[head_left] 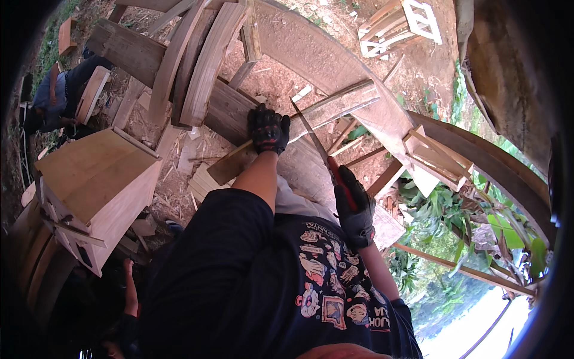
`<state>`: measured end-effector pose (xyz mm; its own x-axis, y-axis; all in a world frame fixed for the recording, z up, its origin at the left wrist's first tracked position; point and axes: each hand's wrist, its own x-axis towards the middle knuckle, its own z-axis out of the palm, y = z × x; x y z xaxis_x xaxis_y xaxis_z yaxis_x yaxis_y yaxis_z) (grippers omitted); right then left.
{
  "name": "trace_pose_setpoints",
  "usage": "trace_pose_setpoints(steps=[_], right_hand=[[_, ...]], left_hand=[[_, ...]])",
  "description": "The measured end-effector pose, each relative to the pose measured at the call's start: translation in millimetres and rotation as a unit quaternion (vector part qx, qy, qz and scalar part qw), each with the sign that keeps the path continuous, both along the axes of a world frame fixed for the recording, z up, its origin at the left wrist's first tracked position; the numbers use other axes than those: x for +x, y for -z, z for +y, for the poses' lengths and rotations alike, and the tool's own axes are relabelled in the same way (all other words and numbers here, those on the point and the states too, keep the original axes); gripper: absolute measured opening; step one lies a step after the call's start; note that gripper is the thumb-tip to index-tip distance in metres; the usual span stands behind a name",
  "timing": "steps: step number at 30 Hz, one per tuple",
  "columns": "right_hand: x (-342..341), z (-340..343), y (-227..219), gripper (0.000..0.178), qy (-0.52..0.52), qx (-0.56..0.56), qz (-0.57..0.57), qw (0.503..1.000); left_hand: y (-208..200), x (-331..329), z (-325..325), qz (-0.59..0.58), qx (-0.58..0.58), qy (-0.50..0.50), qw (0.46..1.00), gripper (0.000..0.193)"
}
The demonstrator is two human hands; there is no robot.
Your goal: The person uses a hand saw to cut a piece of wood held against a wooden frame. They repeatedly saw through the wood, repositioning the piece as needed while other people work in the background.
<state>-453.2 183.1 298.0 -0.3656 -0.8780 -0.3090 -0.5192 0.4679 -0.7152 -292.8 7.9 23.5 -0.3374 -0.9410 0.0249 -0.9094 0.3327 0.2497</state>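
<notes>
My left hand (269,128), in a black glove with red marks, is closed over a narrow wooden board (338,109). The board runs slantwise, from left of my body to the far right, across a wider plank. In my right hand (355,208), also gloved in black, is a handsaw (311,133), gripped by its red handle. Its thin blade points away and to the left, crossing the narrow board just right of my left hand. Whether the teeth are in the wood cannot be made out.
Several curved planks (206,69) are stacked at the far left. A wooden box-like piece (98,179) stands at left, near another person (57,96). A small wooden frame (439,157) sits at right, and a pale frame (397,30) lies farther off. Wood scraps litter the ground.
</notes>
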Motion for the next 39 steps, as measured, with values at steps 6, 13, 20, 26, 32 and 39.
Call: trace_pose_setpoints(steps=[6,13,20,26,32,39], right_hand=[[3,-6,-8,0.050,-0.019,-0.005,0.007,1.000],[7,-21,-4,0.051,-0.073,-0.013,0.059,0.996],[16,-43,20,0.049,-0.130,-0.045,0.094,0.986],[12,-93,91,0.048,-0.140,-0.171,0.064,0.973],[-10,-109,92,0.034,-0.060,-0.088,0.035,0.994],[-17,-71,13,0.043,-0.146,-0.069,0.125,0.979]], left_hand=[[1,-2,1,-0.010,-0.014,-0.007,1.000,0.048],[-27,-1,-9,-0.002,0.076,0.001,0.997,0.047],[-16,2,-6,0.031,0.024,-0.006,0.999,0.045],[-17,-1,-5,-0.003,0.025,-0.008,1.000,0.049],[-8,-1,-2,0.031,0.001,-0.025,0.999,0.050],[-3,-1,-2,-0.007,0.041,-0.016,0.999,0.048]])
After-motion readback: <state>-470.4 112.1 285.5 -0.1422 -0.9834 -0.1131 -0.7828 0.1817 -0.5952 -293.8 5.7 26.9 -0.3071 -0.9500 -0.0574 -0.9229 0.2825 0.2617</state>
